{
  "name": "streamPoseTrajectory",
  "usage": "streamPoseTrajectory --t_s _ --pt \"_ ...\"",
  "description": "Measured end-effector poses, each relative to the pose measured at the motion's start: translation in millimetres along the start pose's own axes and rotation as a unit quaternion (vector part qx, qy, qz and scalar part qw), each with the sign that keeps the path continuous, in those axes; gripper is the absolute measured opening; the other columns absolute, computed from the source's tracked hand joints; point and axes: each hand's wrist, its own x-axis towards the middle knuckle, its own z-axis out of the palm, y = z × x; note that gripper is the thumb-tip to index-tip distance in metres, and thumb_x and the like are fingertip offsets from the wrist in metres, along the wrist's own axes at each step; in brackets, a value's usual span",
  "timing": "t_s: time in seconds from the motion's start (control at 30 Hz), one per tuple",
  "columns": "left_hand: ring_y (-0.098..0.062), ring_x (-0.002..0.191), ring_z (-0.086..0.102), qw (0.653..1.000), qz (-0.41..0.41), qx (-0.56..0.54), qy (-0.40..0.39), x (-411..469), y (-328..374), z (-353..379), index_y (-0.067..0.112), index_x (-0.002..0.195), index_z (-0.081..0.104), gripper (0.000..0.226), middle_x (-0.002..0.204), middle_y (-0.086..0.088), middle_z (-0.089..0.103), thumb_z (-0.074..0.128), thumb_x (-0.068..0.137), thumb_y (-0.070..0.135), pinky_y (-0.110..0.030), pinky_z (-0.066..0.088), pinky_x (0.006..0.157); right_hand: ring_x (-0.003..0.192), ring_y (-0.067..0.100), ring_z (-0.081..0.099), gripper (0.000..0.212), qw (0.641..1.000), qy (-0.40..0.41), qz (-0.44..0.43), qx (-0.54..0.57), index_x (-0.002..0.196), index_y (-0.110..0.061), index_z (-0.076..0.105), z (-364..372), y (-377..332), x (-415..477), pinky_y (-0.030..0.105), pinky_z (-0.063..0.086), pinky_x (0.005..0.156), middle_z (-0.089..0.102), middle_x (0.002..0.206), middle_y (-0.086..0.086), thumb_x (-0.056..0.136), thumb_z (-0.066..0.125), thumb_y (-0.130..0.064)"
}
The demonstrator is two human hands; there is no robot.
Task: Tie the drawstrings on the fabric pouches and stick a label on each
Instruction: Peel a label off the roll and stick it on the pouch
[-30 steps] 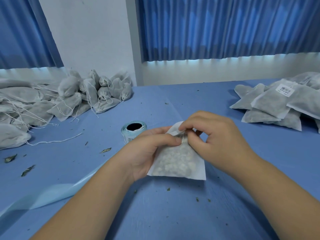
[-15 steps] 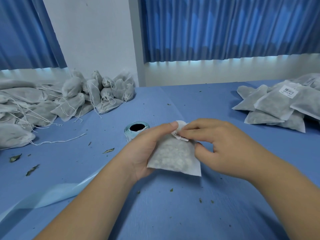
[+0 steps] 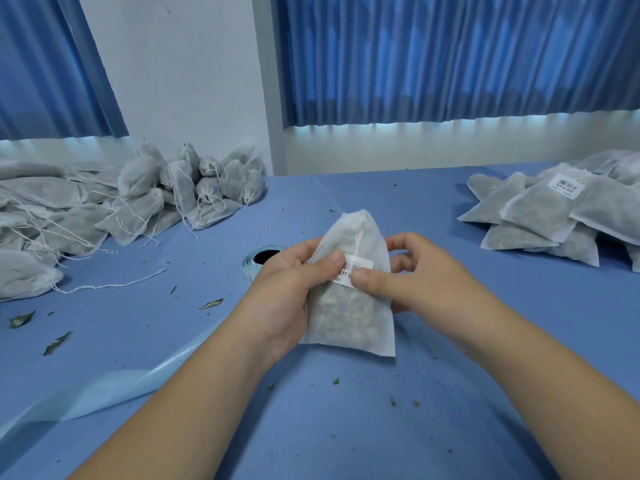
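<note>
Lifted upright mid-frame, one pouch [image 3: 348, 317] is gripped by left hand [image 3: 284, 289] and right hand [image 3: 426, 271], thumbs pressing one label [image 3: 358, 263].

Your pouch [image 3: 349, 327] was white and half see-through, its filling showing pale grey-green. The label [image 3: 356, 268] on it was white with black barcode bars. The table [image 3: 346, 427] was plain blue, flecked with dark green-brown leaf bits [image 3: 211, 303]. The roll [image 3: 250, 268] was pale teal with a black core, and the strip [image 3: 104, 386] at near left was light blue. The left pile [image 3: 138, 209] and right pile [image 3: 540, 216] looked grey-white. The curtains [image 3: 450, 57] were deep blue in vertical folds.
</note>
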Motion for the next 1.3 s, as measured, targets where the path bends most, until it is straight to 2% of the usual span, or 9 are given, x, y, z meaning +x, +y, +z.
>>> streamPoseTrajectory --t_s 0.13,0.27,0.47,0.67,0.8,0.93,1.03,1.13,1.3 --pt "-0.029 0.094 0.069 1.0 0.007 -0.005 -0.018 -0.3 -2.6 1.9 0.001 0.122 0.063 0.042 0.108 -0.02 0.07 0.068 0.082 0.015 -0.04 0.059 0.08 0.098 0.025 0.071 0.041 0.98 -0.104 0.052 0.16 0.11 -0.006 0.069 -1.9 -0.5 -0.8 0.036 0.058 0.085 0.074 0.105 0.01 0.076 0.074 -0.029" --pt "-0.03 0.101 0.07 0.997 -0.001 0.002 -0.072 -1.1 -4.0 2.3 0.0 0.118 0.066 0.037 0.112 -0.019 0.071 0.067 0.081 0.009 -0.038 0.057 0.088 0.08 0.027 0.071 0.034 0.962 -0.068 0.082 0.251 0.094 -0.002 0.067 -1.2 -0.3 -1.4 0.032 0.058 0.065 0.073 0.093 0.015 0.073 0.074 -0.027" --pt "-0.03 0.112 0.066 0.992 -0.061 0.021 -0.111 -1.4 -10.9 5.7 -0.003 0.12 0.065 0.04 0.121 -0.018 0.068 0.066 0.083 0.011 -0.034 0.056 0.089 0.063 0.021 0.068 0.018 0.965 -0.005 0.078 0.251 0.07 -0.012 0.065 -3.2 0.9 1.2 0.028 0.053 0.051 0.071 0.075 0.009 0.077 0.073 -0.027" --pt "-0.031 0.107 0.068 0.995 -0.06 -0.006 -0.079 0.1 -10.9 5.5 -0.005 0.117 0.066 0.038 0.117 -0.02 0.069 0.062 0.084 0.014 -0.039 0.056 0.091 0.08 0.027 0.072 0.023 0.973 0.004 0.076 0.216 0.09 -0.006 0.072 -4.9 6.2 7.6 0.035 0.056 0.068 0.075 0.094 0.015 0.088 0.067 -0.028" --pt "-0.033 0.106 0.068 0.998 -0.055 -0.007 -0.012 2.8 -14.8 9.6 0.0 0.113 0.069 0.03 0.113 -0.02 0.071 0.058 0.09 0.017 -0.043 0.055 0.091 0.085 0.022 0.074 0.031 0.985 -0.009 0.079 0.152 0.093 -0.012 0.075 -4.9 8.3 9.0 0.036 0.056 0.081 0.076 0.092 0.005 0.093 0.06 -0.039" --pt "-0.032 0.095 0.072 0.998 -0.033 0.011 0.047 6.2 -14.1 14.6 -0.001 0.11 0.068 0.032 0.106 -0.021 0.072 0.056 0.097 0.025 -0.039 0.06 0.078 0.075 0.018 0.072 0.039 0.988 -0.089 0.085 0.097 0.098 -0.016 0.072 -4.6 6.1 4.3 0.03 0.056 0.062 0.076 0.088 0.005 0.091 0.057 -0.051" --pt "-0.036 0.087 0.071 0.996 -0.017 0.051 0.071 10.6 -11.5 20.9 -0.005 0.112 0.065 0.043 0.104 -0.026 0.071 0.06 0.095 0.035 -0.041 0.058 0.071 0.071 0.022 0.068 0.032 0.978 -0.165 0.076 0.1 0.111 -0.012 0.065 -8.4 6.9 0.3 0.026 0.054 0.056 0.073 0.089 0.01 0.092 0.062 -0.038" --pt "-0.032 0.078 0.07 0.994 -0.015 0.063 0.091 19.4 -9.6 31.9 0.001 0.106 0.065 0.034 0.091 -0.019 0.072 0.065 0.091 0.031 -0.039 0.058 0.066 0.071 0.02 0.066 0.026 0.969 -0.192 0.075 0.137 0.114 -0.01 0.063 -15.5 10.4 -2.0 0.025 0.055 0.06 0.07 0.09 0.01 0.091 0.066 -0.021" --pt "-0.03 0.086 0.073 0.994 -0.03 0.097 0.048 42.1 -13.9 70.1 0.0 0.112 0.064 0.029 0.097 -0.016 0.074 0.068 0.088 0.016 -0.035 0.057 0.067 0.06 0.011 0.054 0.016 0.977 -0.075 0.055 0.194 0.099 -0.014 0.069 -44.4 20.2 -6.3 0.02 0.045 0.053 0.065 0.079 0.003 0.085 0.067 -0.008"
